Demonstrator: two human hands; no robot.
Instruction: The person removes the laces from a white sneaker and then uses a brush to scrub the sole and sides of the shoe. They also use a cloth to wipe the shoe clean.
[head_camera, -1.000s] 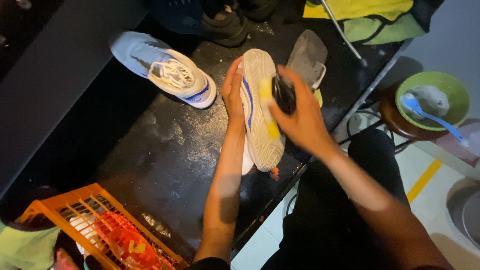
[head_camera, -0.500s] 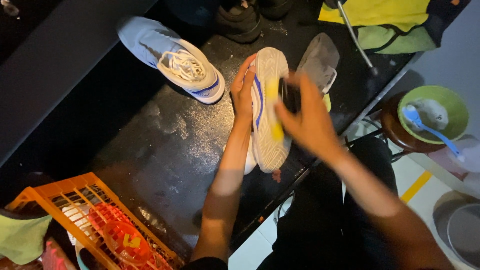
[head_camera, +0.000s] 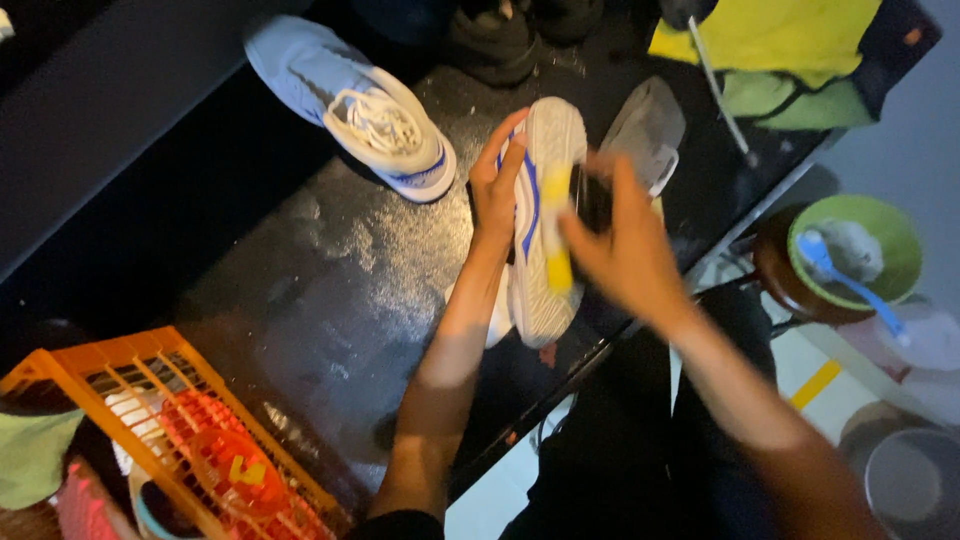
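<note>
L fingers (head_camera: 500, 165) clamped on sneaker (head_camera: 545, 230); R fingers (head_camera: 625, 195) round dark brush; wet black bench (head_camera: 330, 290).

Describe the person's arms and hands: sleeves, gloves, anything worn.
Both hands are bare: no gloves, and no rings or watch that the view shows. The left hand and right hand lead into forearms bare to the elbow. A dark sleeve edge shows at the bottom of the left arm. The right arm is motion-blurred, and no sleeve shows on it.
</note>
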